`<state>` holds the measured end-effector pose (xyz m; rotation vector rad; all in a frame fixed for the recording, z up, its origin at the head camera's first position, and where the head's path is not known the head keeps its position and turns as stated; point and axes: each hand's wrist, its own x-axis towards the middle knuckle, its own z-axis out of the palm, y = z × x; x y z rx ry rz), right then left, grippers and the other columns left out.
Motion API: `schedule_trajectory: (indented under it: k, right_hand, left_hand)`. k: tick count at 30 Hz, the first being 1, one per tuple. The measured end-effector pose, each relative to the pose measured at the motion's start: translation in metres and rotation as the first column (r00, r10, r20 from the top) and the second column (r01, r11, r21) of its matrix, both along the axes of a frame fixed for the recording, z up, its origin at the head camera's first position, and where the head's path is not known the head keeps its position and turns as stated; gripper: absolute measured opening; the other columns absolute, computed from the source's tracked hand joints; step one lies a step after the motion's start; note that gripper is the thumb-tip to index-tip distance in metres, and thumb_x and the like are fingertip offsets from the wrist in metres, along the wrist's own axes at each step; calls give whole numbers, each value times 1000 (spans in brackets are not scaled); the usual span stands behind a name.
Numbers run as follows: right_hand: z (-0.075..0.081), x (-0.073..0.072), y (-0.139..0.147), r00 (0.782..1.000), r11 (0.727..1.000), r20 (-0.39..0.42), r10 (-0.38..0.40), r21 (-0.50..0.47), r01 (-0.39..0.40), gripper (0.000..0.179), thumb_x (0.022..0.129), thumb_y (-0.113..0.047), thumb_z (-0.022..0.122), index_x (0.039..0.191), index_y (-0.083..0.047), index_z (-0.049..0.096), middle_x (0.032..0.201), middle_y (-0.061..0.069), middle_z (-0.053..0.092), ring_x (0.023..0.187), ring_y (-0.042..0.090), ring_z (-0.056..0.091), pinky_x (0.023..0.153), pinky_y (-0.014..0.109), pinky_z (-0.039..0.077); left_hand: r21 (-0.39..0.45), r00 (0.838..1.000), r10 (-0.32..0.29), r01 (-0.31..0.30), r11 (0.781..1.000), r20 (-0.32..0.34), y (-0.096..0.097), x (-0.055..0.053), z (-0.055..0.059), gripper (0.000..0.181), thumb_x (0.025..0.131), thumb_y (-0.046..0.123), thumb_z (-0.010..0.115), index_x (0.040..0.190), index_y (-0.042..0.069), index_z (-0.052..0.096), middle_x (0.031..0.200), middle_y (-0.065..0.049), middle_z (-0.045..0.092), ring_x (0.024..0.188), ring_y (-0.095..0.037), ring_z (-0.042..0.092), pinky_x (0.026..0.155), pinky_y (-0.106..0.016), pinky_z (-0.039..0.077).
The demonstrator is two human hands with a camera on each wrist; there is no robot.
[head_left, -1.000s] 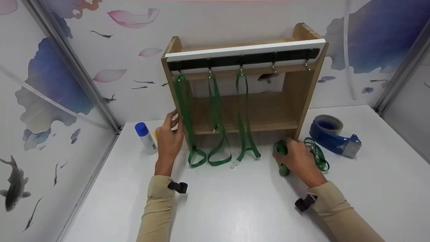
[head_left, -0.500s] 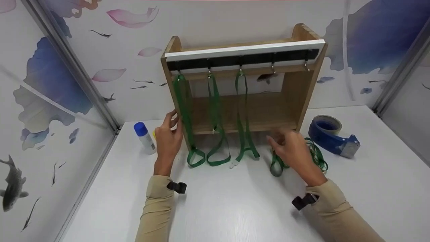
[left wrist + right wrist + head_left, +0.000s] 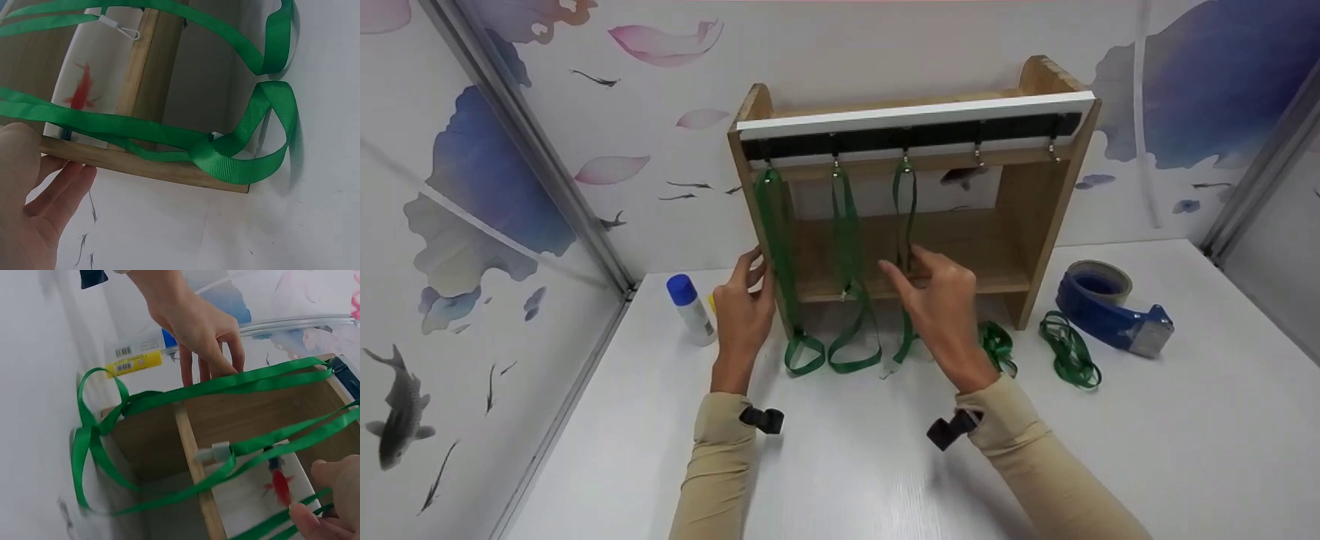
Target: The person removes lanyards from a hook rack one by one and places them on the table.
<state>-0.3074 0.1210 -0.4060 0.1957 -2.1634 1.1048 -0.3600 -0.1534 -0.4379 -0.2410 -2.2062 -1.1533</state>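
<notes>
My left hand (image 3: 742, 307) holds the left side panel of a small wooden shelf (image 3: 1039, 225), fingers outside, thumb at the front edge. Three green lanyards hang from the shelf's metal hooks: a left lanyard (image 3: 778, 247), a middle lanyard (image 3: 847, 247) and a third lanyard (image 3: 897, 196). At the third one is my right hand (image 3: 945, 315), thumb and forefinger spread apart on either side of the strap; the hand covers part of its lower length. In the right wrist view, the right fingertips (image 3: 306, 523) are right at the green straps.
Two bunched green lanyards, a near bundle (image 3: 997, 346) and a far bundle (image 3: 1069, 349), lie on the white table (image 3: 840, 465). A blue tape dispenser (image 3: 1110, 315) stands right of them. A blue-capped glue stick (image 3: 690, 309) and a yellow tube (image 3: 135, 363) are at left.
My right hand has let go of the bundled lanyard by the shelf's right side and moved left to the third hanging lanyard. My left hand has stayed on the shelf.
</notes>
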Motion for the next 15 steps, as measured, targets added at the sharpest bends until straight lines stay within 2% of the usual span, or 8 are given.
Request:
schedule_trajectory:
  k: [5, 9, 13, 15]
  right_hand:
    - [-5, -10, -9, 999, 1000, -27, -29, -2, 29, 38, 100, -33, 80, 121, -1, 81, 109, 17, 83, 95, 30, 83, 84, 41, 69]
    - [-11, -14, -10, 995, 998, -76, -62, -16, 61, 25, 102, -24, 78, 116, -3, 83, 108, 16, 84, 94, 30, 83, 82, 42, 70]
    - [-12, -14, -6, 982, 996, -175, -76, -51, 68, 18, 102, -14, 78, 116, -5, 84, 107, 13, 84, 90, 28, 83, 80, 37, 69]
    - [-10, -13, -3, 963, 995, -262, -65, -91, 42, 19, 100, -9, 78, 119, -6, 84, 103, 12, 85, 83, 25, 82, 76, 29, 67]
  left_hand:
    - [-1, 1000, 2, -2, 1000, -5, 3, 0, -1, 38, 109, 28, 68, 144, 13, 66, 125, -9, 81, 118, -28, 78, 83, -41, 69]
    - [0, 1000, -4, 4, 1000, 0, 3, -1, -2, 39, 109, 27, 69, 145, 13, 66, 123, -9, 81, 117, -28, 78, 83, -41, 69]
    - [8, 1000, -8, 8, 1000, 1, 1, -1, -2, 40, 108, 27, 69, 145, 12, 66, 123, -9, 82, 117, -28, 78, 83, -41, 69]
    - [12, 1000, -9, 9, 1000, -1, 0, -2, -1, 39, 108, 27, 69, 144, 12, 66, 124, -10, 81, 117, -28, 78, 82, -41, 69]
